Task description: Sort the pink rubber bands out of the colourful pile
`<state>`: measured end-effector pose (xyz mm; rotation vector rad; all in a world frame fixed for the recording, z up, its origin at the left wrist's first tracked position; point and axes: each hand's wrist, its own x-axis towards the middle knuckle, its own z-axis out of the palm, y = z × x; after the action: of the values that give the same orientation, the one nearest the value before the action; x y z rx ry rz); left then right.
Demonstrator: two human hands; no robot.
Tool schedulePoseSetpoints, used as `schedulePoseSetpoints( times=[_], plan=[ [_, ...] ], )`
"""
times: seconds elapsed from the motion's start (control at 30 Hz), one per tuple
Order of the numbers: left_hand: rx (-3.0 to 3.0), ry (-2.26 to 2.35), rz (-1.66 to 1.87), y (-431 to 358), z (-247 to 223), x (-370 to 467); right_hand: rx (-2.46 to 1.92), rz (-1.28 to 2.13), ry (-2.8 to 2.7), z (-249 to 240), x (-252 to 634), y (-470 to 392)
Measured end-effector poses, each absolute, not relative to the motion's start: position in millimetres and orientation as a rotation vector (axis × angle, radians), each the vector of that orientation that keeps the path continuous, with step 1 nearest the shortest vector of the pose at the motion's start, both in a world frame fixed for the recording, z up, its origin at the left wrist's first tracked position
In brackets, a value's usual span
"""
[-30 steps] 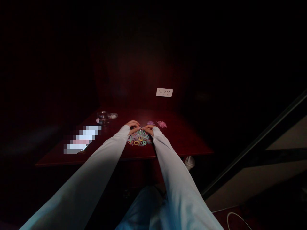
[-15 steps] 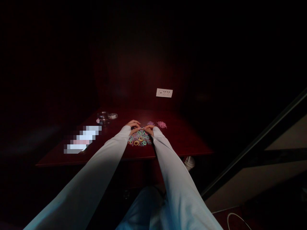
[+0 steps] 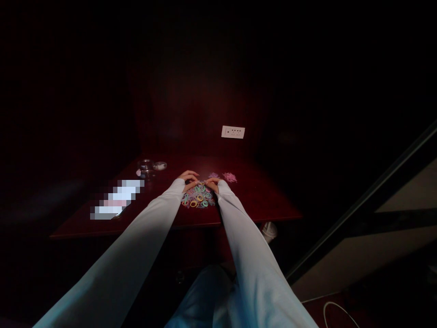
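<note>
2 hands [image 3: 201, 181] — ring pile [image 3: 198, 197] | dark red table [image 3: 259, 200] | wall socket [image 3: 232, 132]

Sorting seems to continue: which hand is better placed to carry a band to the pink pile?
Probably the right hand: it rests at the mixed rubber band pile, nearer the pink pile than the left hand.

A loose heap of small multicoloured rings [image 3: 198, 197] lies flat on the dark table.
</note>
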<state>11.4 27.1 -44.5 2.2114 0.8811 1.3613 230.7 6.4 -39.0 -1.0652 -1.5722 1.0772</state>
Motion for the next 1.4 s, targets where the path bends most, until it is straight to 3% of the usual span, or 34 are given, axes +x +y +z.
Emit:
schedulePoseSetpoints(
  times=[1.4],
  plan=[
    [2.142, 0.957, 1.464, 35.1, -50.7, 10.8, -1.111, 0.851, -1.385, -29.2, 250.1, -3.3]
  ],
)
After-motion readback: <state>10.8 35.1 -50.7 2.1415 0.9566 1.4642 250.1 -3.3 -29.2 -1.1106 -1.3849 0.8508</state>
